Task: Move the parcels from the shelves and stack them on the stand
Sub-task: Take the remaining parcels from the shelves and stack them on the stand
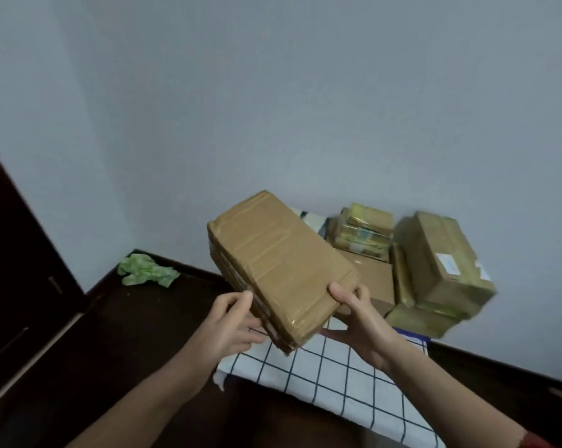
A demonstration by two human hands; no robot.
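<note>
Brown tape-wrapped cardboard parcel: tilted in mid-air, held at its near end.
Left hand: thumb on the near-left edge, fingers curled beneath.
Right hand: thumb on top, fingers under the near-right corner.
White grid-checked cloth-covered stand: just below the grip.
Piled tan cardboard boxes: on it, beyond the right hand.

Both hands hold a brown taped parcel tilted in the air, the left hand gripping its near side edge and the right hand pinching its near corner, thumb on top. Below it lies a white checked cloth, with stacked parcels at its far end against the wall. A crumpled green wrapper lies in the floor corner.
</note>
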